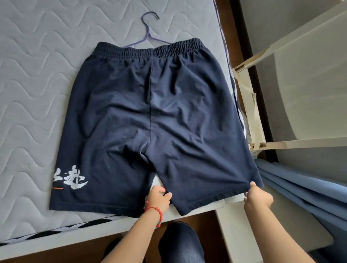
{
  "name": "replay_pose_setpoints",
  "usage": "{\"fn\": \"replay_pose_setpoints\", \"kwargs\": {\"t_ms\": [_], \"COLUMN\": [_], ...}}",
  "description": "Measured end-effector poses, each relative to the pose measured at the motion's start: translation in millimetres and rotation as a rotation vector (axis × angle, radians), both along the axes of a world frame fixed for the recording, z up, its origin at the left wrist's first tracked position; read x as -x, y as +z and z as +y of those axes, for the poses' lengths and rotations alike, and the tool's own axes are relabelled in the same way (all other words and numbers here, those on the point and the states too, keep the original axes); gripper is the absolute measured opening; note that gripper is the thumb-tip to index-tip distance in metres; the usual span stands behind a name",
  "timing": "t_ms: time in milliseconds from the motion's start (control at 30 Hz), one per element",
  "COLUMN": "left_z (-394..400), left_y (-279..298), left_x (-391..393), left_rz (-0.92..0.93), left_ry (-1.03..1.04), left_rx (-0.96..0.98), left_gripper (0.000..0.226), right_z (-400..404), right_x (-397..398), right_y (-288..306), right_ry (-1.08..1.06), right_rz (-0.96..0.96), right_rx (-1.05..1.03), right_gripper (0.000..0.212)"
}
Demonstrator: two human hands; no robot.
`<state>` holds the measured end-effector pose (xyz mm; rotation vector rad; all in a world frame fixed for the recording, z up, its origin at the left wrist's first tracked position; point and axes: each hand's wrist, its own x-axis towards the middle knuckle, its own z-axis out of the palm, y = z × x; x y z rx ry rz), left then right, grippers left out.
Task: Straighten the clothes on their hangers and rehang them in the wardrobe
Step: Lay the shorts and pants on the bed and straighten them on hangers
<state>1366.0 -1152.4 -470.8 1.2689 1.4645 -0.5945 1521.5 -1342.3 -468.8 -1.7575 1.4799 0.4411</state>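
Observation:
Dark navy shorts (146,117) lie spread flat on the grey quilted mattress (17,82), waistband away from me. White lettering marks the left leg near its hem. A purple wire hanger (149,31) lies under the waistband, its hook pointing to the far side. My left hand (158,199), with a red bead bracelet at the wrist, pinches the inner corner of the right leg's hem. My right hand (257,196) pinches the outer corner of that same hem, at the mattress's near right corner.
A pale wooden frame (250,107) stands close along the bed's right side. Blue fabric (299,187) hangs at the lower right. The bed's white front edge (52,240) runs below the shorts, and my knee in dark trousers (178,248) is in front of it.

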Motion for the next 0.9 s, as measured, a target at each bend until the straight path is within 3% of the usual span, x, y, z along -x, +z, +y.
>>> {"fn": "replay_pose_setpoints", "kwargs": {"t_ms": [133, 233, 333, 367, 533, 600, 700, 767, 867, 900], "left_z": [19.9, 42.8, 72.2, 83.1, 137.7, 155.8, 176.2, 183.3, 186.6, 185.3], "left_y": [29.1, 53.3, 76.1, 81.7, 112.5, 124.9, 140.7, 147.4, 154.1, 155.1], "left_x": [9.2, 26.9, 61.7, 77.4, 180.4, 232.7, 322.7, 387.6, 484.3, 513.8], "left_rz": [-0.051, -0.103, -0.089, -0.083, -0.075, -0.072, -0.068, -0.051, -0.004, 0.005], "left_ry": [-0.075, -0.138, -0.168, -0.175, -0.112, -0.057, 0.046, 0.144, 0.314, 0.381], "left_rx": [0.042, 0.009, -0.056, -0.082, -0.191, -0.219, -0.268, -0.302, -0.31, -0.303], "left_gripper": [0.004, 0.012, 0.019, 0.018, 0.006, 0.013, 0.014, 0.015, 0.009, 0.011], "right_z": [8.7, 31.6, 66.8, 78.9, 154.7, 184.2, 223.8, 248.0, 286.0, 298.2], "right_x": [-0.8, 10.9, 36.9, 46.8, 109.8, 146.7, 211.0, 255.1, 315.7, 334.0], "right_y": [12.9, 27.2, 54.7, 61.4, 104.0, 121.3, 137.6, 139.9, 145.2, 147.2], "right_ry": [0.019, 0.126, 0.431, 0.562, 1.284, 1.469, 1.844, 2.004, 2.174, 2.232], "right_rz": [0.059, 0.073, 0.064, 0.048, 0.034, 0.044, 0.104, 0.116, 0.125, 0.135], "right_rx": [-0.095, -0.162, -0.231, -0.226, -0.095, -0.059, 0.034, 0.09, 0.09, 0.08], "right_gripper": [0.057, 0.055, 0.015, 0.012, 0.013, 0.026, 0.022, 0.027, 0.013, 0.017]}}
